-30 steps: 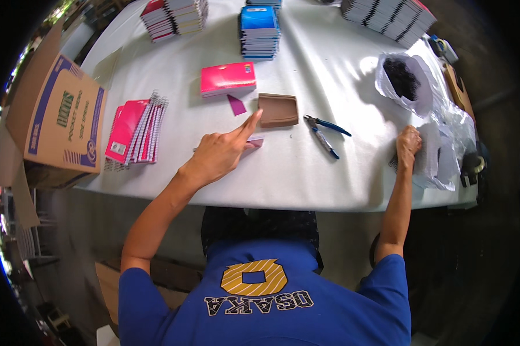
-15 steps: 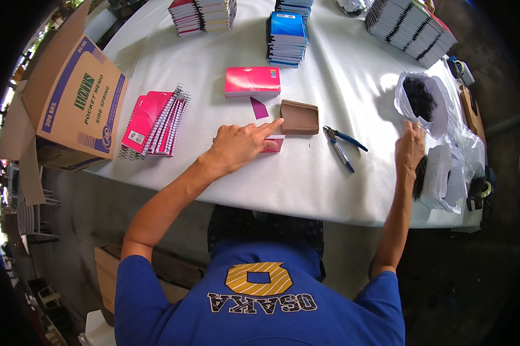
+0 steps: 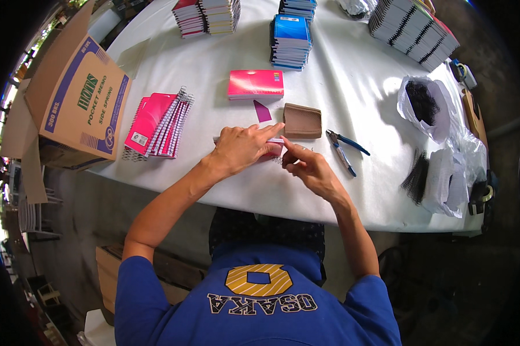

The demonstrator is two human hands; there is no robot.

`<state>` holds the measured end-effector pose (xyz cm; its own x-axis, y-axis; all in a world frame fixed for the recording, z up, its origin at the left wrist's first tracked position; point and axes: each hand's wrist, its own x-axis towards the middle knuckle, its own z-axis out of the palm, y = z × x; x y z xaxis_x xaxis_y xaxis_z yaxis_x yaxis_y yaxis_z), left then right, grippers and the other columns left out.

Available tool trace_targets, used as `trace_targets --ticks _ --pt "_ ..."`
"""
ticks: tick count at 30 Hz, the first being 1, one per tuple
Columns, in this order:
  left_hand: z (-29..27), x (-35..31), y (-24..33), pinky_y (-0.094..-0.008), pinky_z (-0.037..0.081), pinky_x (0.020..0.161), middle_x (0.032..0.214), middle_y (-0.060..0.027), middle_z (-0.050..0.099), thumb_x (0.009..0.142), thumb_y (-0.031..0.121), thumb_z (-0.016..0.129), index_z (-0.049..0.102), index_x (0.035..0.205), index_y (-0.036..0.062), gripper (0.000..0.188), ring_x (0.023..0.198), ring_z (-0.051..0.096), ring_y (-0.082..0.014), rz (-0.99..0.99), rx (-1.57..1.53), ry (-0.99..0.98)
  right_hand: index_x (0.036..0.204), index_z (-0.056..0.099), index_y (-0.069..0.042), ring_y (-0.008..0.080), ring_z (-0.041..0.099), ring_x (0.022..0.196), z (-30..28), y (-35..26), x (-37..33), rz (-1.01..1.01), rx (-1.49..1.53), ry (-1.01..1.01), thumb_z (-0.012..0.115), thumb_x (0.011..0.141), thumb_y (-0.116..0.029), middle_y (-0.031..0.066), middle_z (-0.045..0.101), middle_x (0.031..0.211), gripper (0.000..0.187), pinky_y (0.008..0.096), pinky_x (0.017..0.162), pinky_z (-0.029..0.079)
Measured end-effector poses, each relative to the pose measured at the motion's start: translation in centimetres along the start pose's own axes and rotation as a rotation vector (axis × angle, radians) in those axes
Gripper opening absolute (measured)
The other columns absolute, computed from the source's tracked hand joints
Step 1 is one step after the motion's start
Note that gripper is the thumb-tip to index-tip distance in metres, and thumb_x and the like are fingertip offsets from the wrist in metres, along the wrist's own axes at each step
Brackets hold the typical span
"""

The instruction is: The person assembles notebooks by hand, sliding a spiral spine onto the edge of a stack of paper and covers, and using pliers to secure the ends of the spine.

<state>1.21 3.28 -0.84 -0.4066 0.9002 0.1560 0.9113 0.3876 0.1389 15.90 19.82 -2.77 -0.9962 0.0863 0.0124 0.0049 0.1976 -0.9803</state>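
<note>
Here, left hand (image 3: 238,149) grips papery pink notebook (image 3: 277,140).

Bookbinding workshop, white-covered counter (image 3: 352,75), stacked blue notebooks (image 3: 291,43), bagged black coils (image 3: 423,104), blue-handled pliers (image 3: 354,145), large open carton (image 3: 81,101)

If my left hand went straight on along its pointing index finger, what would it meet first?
Probably the brown tray: the left hand has its index fingertip at the tray's left edge, but I cannot tell whether they touch.

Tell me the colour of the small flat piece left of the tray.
Purple; the flat piece shows best in the head view.
</note>
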Motion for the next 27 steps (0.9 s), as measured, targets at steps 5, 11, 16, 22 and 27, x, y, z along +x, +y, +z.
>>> trace_targets --ticks 5,11,16,22,27 --pt "-0.2 -0.2 0.0 -0.0396 0.056 0.059 0.102 -0.008 0.072 0.09 0.05 0.057 0.052 0.138 0.0268 0.054 0.072 0.071 -0.0267 0.023 -0.049 -0.003 0.119 0.068 -0.008 0.0164 0.06 0.081 -2.4 -0.9 1.2 -0.164 -0.283 0.222 0.062 0.085 0.009 0.0074 0.064 0.093 0.039 0.0301 0.071 0.048" --pt "-0.8 -0.2 0.1 -0.0397 0.057 0.064 0.108 -0.0099 0.07 0.091 0.048 0.058 0.051 0.139 0.0265 0.053 0.081 0.071 -0.028 0.017 -0.04 -0.069 0.108 0.072 -0.006 0.0175 0.058 0.074 -1.7 -1.5 2.1 -0.201 -0.317 0.17 0.064 0.082 0.008 0.0068 0.063 0.089 0.031 0.0324 0.067 0.047" --pt "0.0 -0.3 -0.4 -0.0402 0.057 0.072 0.109 -0.0129 0.069 0.091 0.045 0.059 0.049 0.141 0.0249 0.055 0.093 0.069 -0.0283 0.064 0.008 -0.027 0.107 0.071 -0.004 0.0173 0.058 0.074 -2.8 -1.1 2.6 -0.213 -0.243 0.05 0.064 0.081 0.008 0.0071 0.063 0.089 0.029 0.0324 0.067 0.048" --pt "-0.6 0.0 0.0 -0.041 0.057 0.074 0.11 -0.0064 0.07 0.092 0.042 0.059 0.046 0.144 0.0228 0.056 0.096 0.068 -0.0279 0.093 0.06 0.004 0.102 0.063 0.0 0.0228 0.06 0.077 -3.4 -2.5 3.0 -0.136 -0.421 -0.115 0.065 0.083 0.002 0.0102 0.061 0.087 0.019 0.0365 0.069 0.048" --pt "-0.7 0.2 0.2 -0.0406 0.057 0.07 0.101 -0.0092 0.072 0.091 0.038 0.062 0.046 0.143 0.0297 0.055 0.076 0.07 -0.0282 0.056 -0.186 -0.024 0.097 0.054 -0.001 0.0327 0.061 0.083 -3.2 -1.8 3.1 -0.338 -0.594 -0.031 0.066 0.085 -0.004 0.0119 0.06 0.089 0.017 0.0418 0.072 0.048"
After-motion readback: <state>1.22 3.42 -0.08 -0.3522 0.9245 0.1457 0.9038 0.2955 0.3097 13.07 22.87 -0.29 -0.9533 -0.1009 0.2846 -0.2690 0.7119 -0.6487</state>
